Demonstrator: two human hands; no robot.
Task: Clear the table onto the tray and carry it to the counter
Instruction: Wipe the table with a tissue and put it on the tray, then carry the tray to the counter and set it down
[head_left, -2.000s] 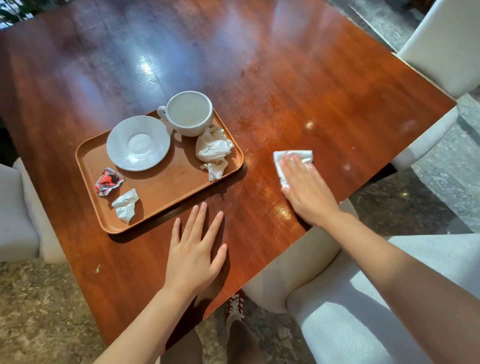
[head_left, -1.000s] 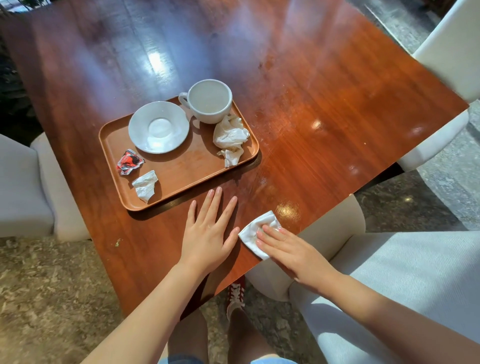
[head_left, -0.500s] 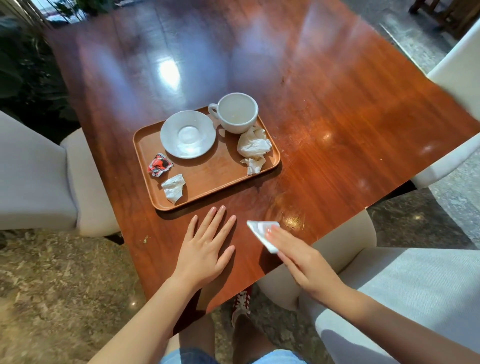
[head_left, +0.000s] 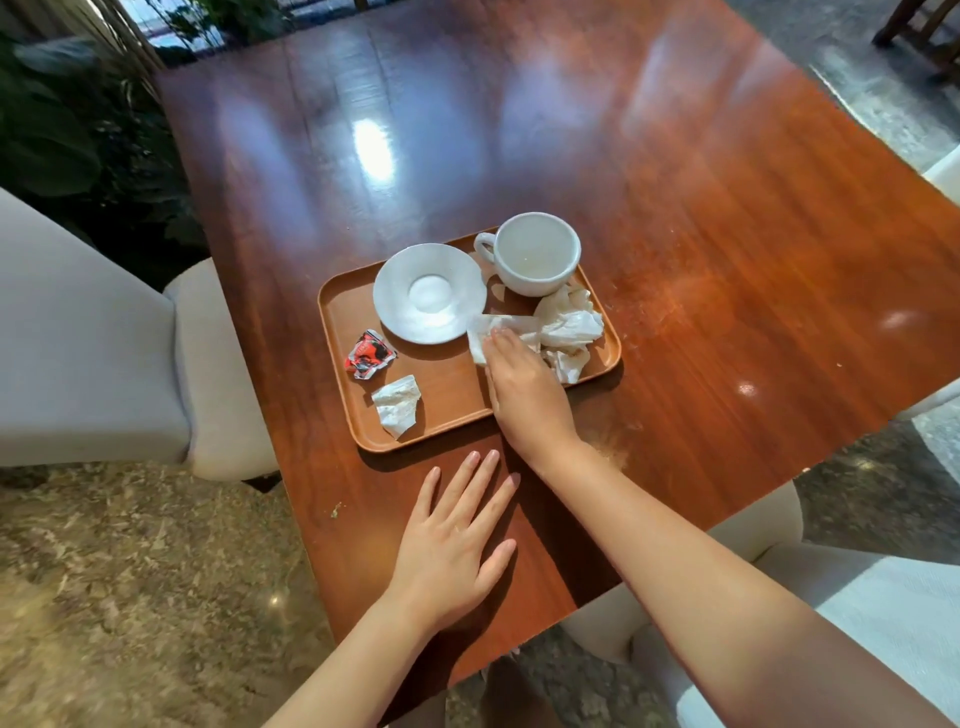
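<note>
A brown tray (head_left: 441, 387) lies on the wooden table (head_left: 701, 234). On it stand a white saucer (head_left: 430, 292) and a white cup (head_left: 535, 253), with a crumpled napkin (head_left: 569, 322), a red wrapper (head_left: 370, 354) and a small torn tissue (head_left: 397, 405). My right hand (head_left: 524, 392) reaches over the tray's near rim and holds a folded white tissue (head_left: 491, 328) down on the tray beside the saucer. My left hand (head_left: 457, 540) rests flat on the table in front of the tray, fingers spread, holding nothing.
Pale upholstered chairs stand at the left (head_left: 104, 364) and at the lower right (head_left: 857, 597). Green plants (head_left: 78, 145) fill the far left corner. A small crumb (head_left: 336, 510) lies near the table's left edge. The floor (head_left: 130, 597) is mottled stone.
My right hand wiped the tissue across the table toward me, then lifted it and brought it onto the tray beside the saucer. My left hand stayed flat on the table.
</note>
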